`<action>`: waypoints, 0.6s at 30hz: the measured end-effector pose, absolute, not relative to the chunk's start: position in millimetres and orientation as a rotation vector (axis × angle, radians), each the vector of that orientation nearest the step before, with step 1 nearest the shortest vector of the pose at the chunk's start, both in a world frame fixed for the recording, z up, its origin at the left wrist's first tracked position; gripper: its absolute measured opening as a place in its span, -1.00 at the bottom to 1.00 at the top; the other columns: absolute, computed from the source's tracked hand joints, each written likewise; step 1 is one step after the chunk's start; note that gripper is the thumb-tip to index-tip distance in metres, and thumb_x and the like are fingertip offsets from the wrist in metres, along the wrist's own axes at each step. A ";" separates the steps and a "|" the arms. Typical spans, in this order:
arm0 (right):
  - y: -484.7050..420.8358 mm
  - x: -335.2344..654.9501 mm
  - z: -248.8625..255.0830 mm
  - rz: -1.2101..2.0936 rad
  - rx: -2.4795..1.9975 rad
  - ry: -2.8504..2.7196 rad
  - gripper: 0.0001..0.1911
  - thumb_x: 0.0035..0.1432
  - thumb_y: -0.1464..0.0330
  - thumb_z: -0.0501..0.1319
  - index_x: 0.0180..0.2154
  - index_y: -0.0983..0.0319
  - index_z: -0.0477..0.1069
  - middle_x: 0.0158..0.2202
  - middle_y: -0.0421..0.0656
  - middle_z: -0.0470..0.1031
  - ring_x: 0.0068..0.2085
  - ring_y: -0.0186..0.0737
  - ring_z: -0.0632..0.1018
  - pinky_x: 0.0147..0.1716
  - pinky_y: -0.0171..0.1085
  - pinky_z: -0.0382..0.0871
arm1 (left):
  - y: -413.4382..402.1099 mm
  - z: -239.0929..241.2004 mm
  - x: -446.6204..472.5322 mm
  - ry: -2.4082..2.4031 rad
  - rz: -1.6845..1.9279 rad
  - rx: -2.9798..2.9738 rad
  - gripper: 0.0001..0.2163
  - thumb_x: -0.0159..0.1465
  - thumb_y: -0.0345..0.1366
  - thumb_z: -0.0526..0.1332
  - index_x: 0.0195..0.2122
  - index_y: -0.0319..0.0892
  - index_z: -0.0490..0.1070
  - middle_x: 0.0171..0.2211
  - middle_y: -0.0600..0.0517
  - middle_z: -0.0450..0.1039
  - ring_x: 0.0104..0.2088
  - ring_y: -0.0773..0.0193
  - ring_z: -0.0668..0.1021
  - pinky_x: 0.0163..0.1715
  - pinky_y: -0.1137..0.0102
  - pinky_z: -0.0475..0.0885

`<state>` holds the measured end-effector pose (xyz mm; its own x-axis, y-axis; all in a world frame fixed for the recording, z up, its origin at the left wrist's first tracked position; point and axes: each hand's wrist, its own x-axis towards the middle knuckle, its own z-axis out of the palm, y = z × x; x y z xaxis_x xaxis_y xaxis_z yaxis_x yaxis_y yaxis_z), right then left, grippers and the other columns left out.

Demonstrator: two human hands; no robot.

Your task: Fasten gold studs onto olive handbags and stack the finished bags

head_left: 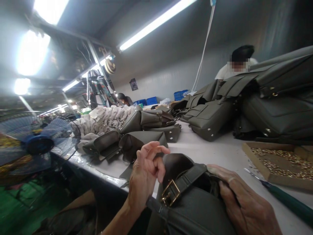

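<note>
A dark green handbag (195, 205) fills the lower middle of the head view, with a strap running through a gold buckle (171, 192). My right hand (246, 199) grips its upper right edge, the thumb side at the opening and the fingers partly hidden. Raised at the bag's left side is my left hand (146, 166), its fingers loosely bent and apart, nothing visible in them. A screwdriver-like tool with a dark green handle (286, 195) and metal shaft lies to the right of my right hand.
A cardboard tray (254, 153) of small gold metal pieces stands at right. Green bags (212, 117) are piled behind it, and more bags (154, 119) lie ahead. A fan (39, 143) stands left of the table edge. A person (222, 71) is beyond the pile.
</note>
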<state>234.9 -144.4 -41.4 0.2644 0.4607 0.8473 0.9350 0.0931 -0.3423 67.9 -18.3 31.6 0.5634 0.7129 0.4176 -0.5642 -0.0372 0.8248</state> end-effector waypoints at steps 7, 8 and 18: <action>-144.8 234.5 -43.1 -0.601 -1.548 -1.381 -0.70 0.33 0.33 -0.07 -0.05 0.18 0.36 -0.09 -0.14 0.51 -0.08 -0.22 0.54 -0.02 -0.21 0.45 | -19.0 33.3 64.8 0.127 0.984 1.054 -0.54 0.39 -0.05 -0.23 -0.11 -0.22 0.35 -0.28 -0.06 0.42 -0.69 0.57 0.18 -0.61 0.54 0.09; -144.9 234.5 -43.2 -0.603 -1.545 -1.379 -0.70 0.33 0.33 -0.07 -0.04 0.18 0.36 -0.09 -0.14 0.51 -0.08 -0.22 0.54 -0.01 -0.21 0.45 | -18.3 33.6 64.7 0.124 0.974 1.031 -0.54 0.40 -0.05 -0.22 -0.12 -0.23 0.35 -0.29 -0.06 0.41 -0.70 0.57 0.17 -0.61 0.55 0.09; -145.0 241.6 -53.4 -0.531 -1.568 -1.338 -0.68 0.31 0.23 -0.07 0.00 0.03 0.33 -0.07 -0.15 0.50 -0.06 -0.13 0.54 0.00 -0.10 0.47 | -2.3 34.2 52.8 -0.054 0.851 0.480 -0.63 0.42 -0.17 -0.16 -0.40 -0.25 0.26 -0.59 0.17 0.06 -0.65 0.49 0.20 -0.61 0.54 0.10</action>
<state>241.6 -145.0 -53.4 0.3006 0.4967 0.8142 0.9197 0.0752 -0.3854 52.8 -2.3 34.2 0.6649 0.7092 0.2345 -0.7332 0.5598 0.3860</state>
